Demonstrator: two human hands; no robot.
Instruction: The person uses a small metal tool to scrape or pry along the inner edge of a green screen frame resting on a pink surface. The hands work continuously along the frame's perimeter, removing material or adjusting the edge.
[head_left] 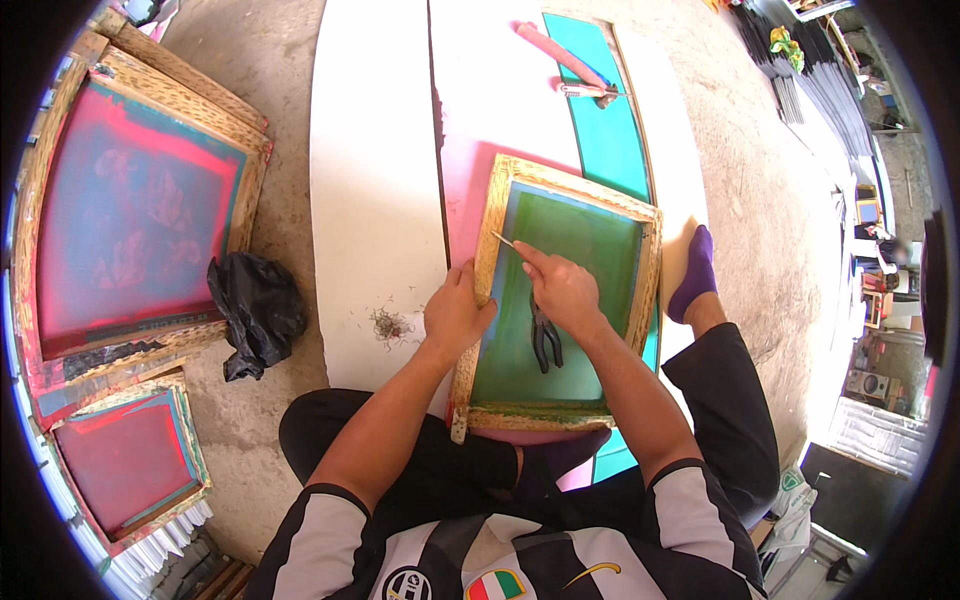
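A wooden screen-printing frame (650,260) with green mesh (610,260) lies tilted across a white, pink and teal surface between my legs. My left hand (458,312) is closed around its left rail. In my right hand (566,290) is a thin pointed metal tool (505,241), its tip at the upper part of that same rail. The index finger stretches along the tool, and its handle end is hidden in my palm. Dark-handled pliers (541,328) rest on the mesh below my right hand. Left of the frame sits a small pile of staple-like metal bits (389,323).
A pink-handled hammer (560,52) and a utility knife (578,90) lie at the far end. On the left stand a large pink-and-blue screen frame (150,210), a smaller one (125,460) and a black plastic bag (256,310). My purple-socked foot (695,270) is at right.
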